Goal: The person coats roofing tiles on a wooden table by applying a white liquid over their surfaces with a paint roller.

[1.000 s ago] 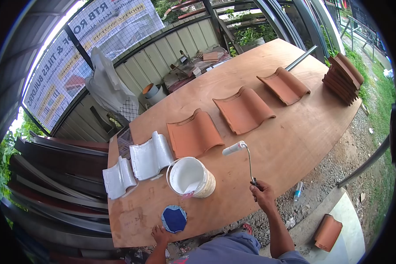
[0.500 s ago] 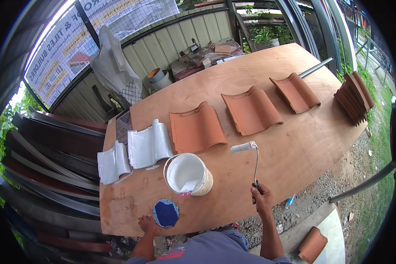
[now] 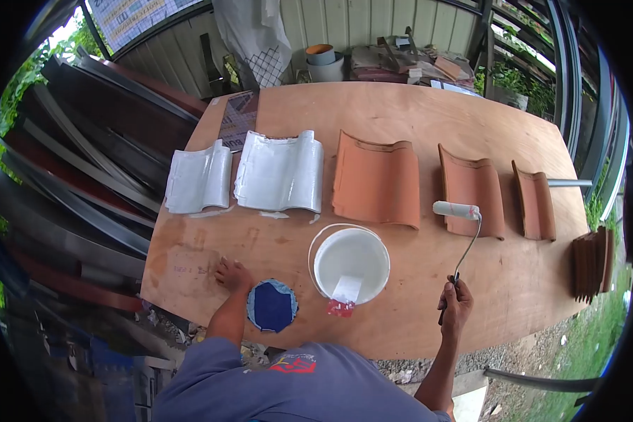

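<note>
Left fingers [image 3: 225, 266] spread, right fingers [image 3: 463, 290] curled

A wooden table [image 3: 394, 327], seen from my end.
On it I count two white tiles [image 3: 278, 172], three bare tiles [image 3: 375, 184], a stack [image 3: 591, 266], a bucket [image 3: 352, 254], a blue disc [image 3: 271, 307].

Daylight, mod. bright & diffuse, shadows soft, e.g. gentle shading in the lg. orange tile [image 3: 375, 181]. Gloss highlights on the lg. white tile [image 3: 279, 172]; bucket [image 3: 362, 257] interior v. pale. Gap in foliage [image 3: 21, 105] top L nearly blown out; btm L corner dim & murky, detail smeared. Fisheye distortion: tabletop [image 3: 394, 330] edges bow outward, black vignette all round. Ctr. fairly sharp, incl. roller [image 3: 456, 209]; grass [image 3: 577, 352] far R soft, slightly blurred.
</note>
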A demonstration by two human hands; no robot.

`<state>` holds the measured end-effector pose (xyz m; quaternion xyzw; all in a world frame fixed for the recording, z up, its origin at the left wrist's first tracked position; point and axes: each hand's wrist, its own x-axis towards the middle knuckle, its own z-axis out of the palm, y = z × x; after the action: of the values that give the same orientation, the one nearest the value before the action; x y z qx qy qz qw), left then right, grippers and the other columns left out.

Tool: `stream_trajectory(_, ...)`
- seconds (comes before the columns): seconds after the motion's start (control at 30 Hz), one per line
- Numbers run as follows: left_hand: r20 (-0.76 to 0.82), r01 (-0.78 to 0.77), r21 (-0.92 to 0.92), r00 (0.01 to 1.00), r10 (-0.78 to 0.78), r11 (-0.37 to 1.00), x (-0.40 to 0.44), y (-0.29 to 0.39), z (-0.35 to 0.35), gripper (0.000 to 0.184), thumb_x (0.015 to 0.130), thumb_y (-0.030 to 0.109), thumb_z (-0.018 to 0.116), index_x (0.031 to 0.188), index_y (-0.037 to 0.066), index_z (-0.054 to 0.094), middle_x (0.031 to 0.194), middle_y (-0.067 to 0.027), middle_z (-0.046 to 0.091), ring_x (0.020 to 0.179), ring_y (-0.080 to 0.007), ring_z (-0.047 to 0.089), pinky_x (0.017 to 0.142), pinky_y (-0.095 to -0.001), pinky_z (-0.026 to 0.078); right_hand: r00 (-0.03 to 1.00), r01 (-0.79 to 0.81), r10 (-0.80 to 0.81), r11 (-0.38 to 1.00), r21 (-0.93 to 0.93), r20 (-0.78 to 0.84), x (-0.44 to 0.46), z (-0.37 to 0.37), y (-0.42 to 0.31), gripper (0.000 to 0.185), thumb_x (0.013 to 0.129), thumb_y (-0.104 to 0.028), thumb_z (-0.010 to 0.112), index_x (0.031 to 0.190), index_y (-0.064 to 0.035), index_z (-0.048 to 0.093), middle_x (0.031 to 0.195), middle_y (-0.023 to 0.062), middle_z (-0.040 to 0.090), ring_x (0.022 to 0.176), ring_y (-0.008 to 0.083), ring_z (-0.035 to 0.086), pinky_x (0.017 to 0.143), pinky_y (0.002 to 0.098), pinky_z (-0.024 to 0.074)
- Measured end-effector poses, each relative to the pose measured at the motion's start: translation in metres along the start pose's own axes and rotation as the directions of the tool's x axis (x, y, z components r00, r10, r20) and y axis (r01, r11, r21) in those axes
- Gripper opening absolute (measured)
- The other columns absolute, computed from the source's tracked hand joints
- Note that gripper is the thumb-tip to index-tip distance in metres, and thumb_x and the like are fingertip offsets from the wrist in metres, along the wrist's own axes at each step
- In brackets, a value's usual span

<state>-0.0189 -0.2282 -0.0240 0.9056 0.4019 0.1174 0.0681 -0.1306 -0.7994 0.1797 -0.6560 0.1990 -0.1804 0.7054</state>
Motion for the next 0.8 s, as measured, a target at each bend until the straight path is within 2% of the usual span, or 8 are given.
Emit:
stream_trajectory(0.07, -0.097, 0.017, 0.051, 0.995, -0.012, 0.999, 0.001, 0.010, 0.001, 0.053, 0.101, 0.034, 0.056, 0.148, 0.011, 0.051, 0.154, -0.0173, 0.044, 0.133, -0.0434, 0.043, 0.113, -0.0598, 0.034, 0.996, 0.046, -0.039, 0.996, -0.083, 0.077, 0.020, 0.015, -0.015, 0.032, 0.103, -0.019, 0.071, 0.125, 0.0043, 0.067, 0.074, -0.0030, 0.056, 0.060, 0.0039, 0.049, 0.052, 0.0205, 0.0417)
stream_trajectory(0.27, -0.120, 0.005, 0.040, 0.993, 0.000, 0.999, 0.002, 0.005, 0.007, 0.052, 0.099, 0.031, 0.057, 0.147, 0.013, 0.054, 0.155, -0.0181, 0.045, 0.137, -0.0430, 0.042, 0.111, -0.0603, 0.035, 0.868, 0.320, -0.104, 0.865, -0.386, 0.486, 0.105, 0.099, -0.068, 0.032, 0.097, -0.005, 0.068, 0.128, 0.0029, 0.068, 0.084, 0.0035, 0.061, 0.068, 0.0104, 0.056, 0.060, 0.0265, 0.0475)
stream_trajectory(0.33, -0.105, 0.012, 0.036, 0.994, -0.008, 0.999, 0.002, 0.005, 0.009, 0.052, 0.098, 0.032, 0.057, 0.147, 0.013, 0.054, 0.156, -0.0182, 0.045, 0.138, -0.0428, 0.041, 0.111, -0.0607, 0.035, 0.698, 0.627, -0.157, 0.606, -0.490, 0.699, 0.131, 0.159, -0.098, 0.034, 0.093, -0.002, 0.070, 0.126, -0.0009, 0.071, 0.087, 0.0095, 0.065, 0.069, 0.0195, 0.063, 0.060, 0.0329, 0.0502)
stream_trajectory(0.4, -0.109, 0.020, 0.024, 0.994, -0.017, 1.000, 0.004, 0.007, 0.004, 0.052, 0.098, 0.032, 0.057, 0.147, 0.013, 0.055, 0.156, -0.0183, 0.045, 0.140, -0.0425, 0.040, 0.111, -0.0611, 0.035, 0.508, 0.848, -0.247, 0.311, -0.428, 0.825, 0.156, 0.219, -0.104, 0.032, 0.093, -0.004, 0.071, 0.125, -0.0072, 0.072, 0.094, 0.0125, 0.069, 0.073, 0.0304, 0.068, 0.062, 0.0410, 0.0519)
stream_trajectory(0.47, -0.061, 0.059, 0.016, 0.996, -0.058, 0.998, 0.004, 0.012, -0.003, 0.054, 0.097, 0.033, 0.059, 0.147, 0.014, 0.056, 0.157, -0.0180, 0.045, 0.140, -0.0435, 0.040, 0.111, -0.0619, 0.036, 0.482, 0.872, -0.145, 0.172, -0.458, 0.864, 0.179, 0.278, -0.101, 0.027, 0.095, -0.008, 0.071, 0.122, -0.0113, 0.074, 0.097, 0.0110, 0.070, 0.080, 0.0350, 0.070, 0.067, 0.0470, 0.0532)
stream_trajectory(0.6, -0.059, 0.075, -0.002, 0.995, -0.075, 0.997, 0.007, 0.008, 0.003, 0.055, 0.095, 0.032, 0.061, 0.147, 0.015, 0.056, 0.157, -0.0173, 0.045, 0.140, -0.0448, 0.041, 0.111, -0.0620, 0.036, 0.413, 0.902, -0.090, 0.179, -0.394, 0.906, 0.241, 0.401, -0.060, 0.023, 0.098, -0.014, 0.067, 0.119, -0.0149, 0.077, 0.097, 0.0107, 0.071, 0.090, 0.0334, 0.071, 0.079, 0.0464, 0.0553)
stream_trajectory(0.67, -0.101, 0.040, 0.006, 0.994, -0.039, 0.999, 0.006, 0.006, 0.006, 0.055, 0.095, 0.032, 0.062, 0.147, 0.015, 0.055, 0.158, -0.0175, 0.044, 0.138, -0.0457, 0.042, 0.111, -0.0622, 0.035, 0.291, 0.949, -0.131, 0.169, -0.268, 0.948, 0.282, 0.458, -0.024, 0.023, 0.099, -0.015, 0.065, 0.119, -0.0142, 0.078, 0.104, 0.0105, 0.074, 0.096, 0.0333, 0.072, 0.083, 0.0445, 0.0561)
stream_trajectory(0.8, -0.076, 0.064, 0.001, 0.995, -0.063, 0.998, 0.006, 0.008, 0.003, 0.055, 0.095, 0.032, 0.062, 0.147, 0.015, 0.055, 0.157, -0.0175, 0.044, 0.139, -0.0452, 0.042, 0.111, -0.0625, 0.035, 0.324, 0.924, -0.033, 0.227, -0.308, 0.946, 0.299, 0.554, 0.009, 0.026, 0.098, -0.015, 0.066, 0.120, -0.0115, 0.078, 0.113, 0.0140, 0.076, 0.104, 0.0347, 0.072, 0.089, 0.0436, 0.0568)
